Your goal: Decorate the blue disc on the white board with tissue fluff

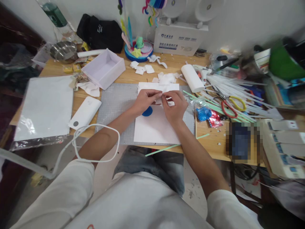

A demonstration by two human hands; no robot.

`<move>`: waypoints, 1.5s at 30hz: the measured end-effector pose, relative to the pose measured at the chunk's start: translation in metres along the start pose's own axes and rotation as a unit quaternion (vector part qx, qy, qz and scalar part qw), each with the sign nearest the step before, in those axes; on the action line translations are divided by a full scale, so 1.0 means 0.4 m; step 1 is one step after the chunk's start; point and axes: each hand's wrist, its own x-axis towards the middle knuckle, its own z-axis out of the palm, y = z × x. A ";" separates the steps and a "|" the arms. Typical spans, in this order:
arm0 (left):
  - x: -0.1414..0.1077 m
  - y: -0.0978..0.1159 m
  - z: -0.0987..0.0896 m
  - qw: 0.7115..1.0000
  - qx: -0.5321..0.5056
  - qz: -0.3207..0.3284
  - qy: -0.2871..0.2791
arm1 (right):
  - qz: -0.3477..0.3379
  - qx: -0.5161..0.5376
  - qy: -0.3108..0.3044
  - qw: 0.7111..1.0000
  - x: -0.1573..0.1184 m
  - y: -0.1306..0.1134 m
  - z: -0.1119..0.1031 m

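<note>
My left hand (149,99) and my right hand (175,103) meet over a white sheet of paper (154,128), fingertips pinched close together. Whatever sits between the fingertips is too small and too covered to name. Under my left hand, a flat blue disc (147,111) lies on the sheet, partly hidden by the hand. The paper rests on a grey cutting mat (114,105). Bits of white tissue (166,78) lie just beyond my fingers.
Scissors (230,106), white and green strips (238,92), a glue gun (203,73) and a white roll (193,78) crowd the right. A lilac box (105,68) and white power bank (85,113) stand left. A white cable (96,160) loops over my left forearm.
</note>
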 end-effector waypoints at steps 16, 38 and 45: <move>-0.005 -0.012 0.001 0.987 0.130 0.091 0.015 | 0.148 0.165 -0.014 0.975 0.004 0.008 0.006; 0.003 -0.004 -0.003 0.996 0.080 0.028 0.012 | 0.219 0.282 -0.050 0.933 0.019 0.041 0.008; 0.001 -0.002 -0.002 0.996 0.079 0.028 -0.012 | 0.206 0.271 -0.018 0.940 0.021 0.035 0.011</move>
